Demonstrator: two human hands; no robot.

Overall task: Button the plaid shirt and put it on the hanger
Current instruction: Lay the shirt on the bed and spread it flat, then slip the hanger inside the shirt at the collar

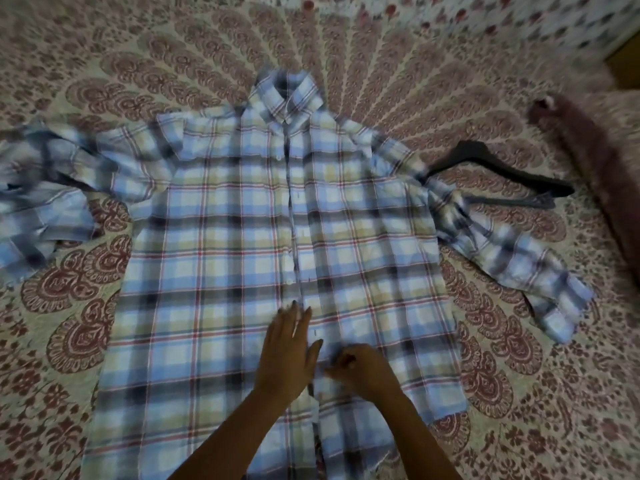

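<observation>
A blue, cream and red plaid shirt [221,244] lies front-up and spread flat on the bed, collar at the far end, both sleeves stretched out sideways. Its two front edges meet along the middle. My left hand [289,355] rests flat, fingers together, on the left front panel beside the placket. My right hand [360,370] is curled, pinching the placket edge of the right front panel low on the shirt. A black hanger [491,168] lies on the bed to the right, partly under the shirt's right shoulder and sleeve.
A patterned bedspread [398,64] with red-brown motifs covers the whole surface. A dark reddish fuzzy object [595,161] lies along the right edge, beyond the hanger. A brown floor corner [625,64] shows at the upper right.
</observation>
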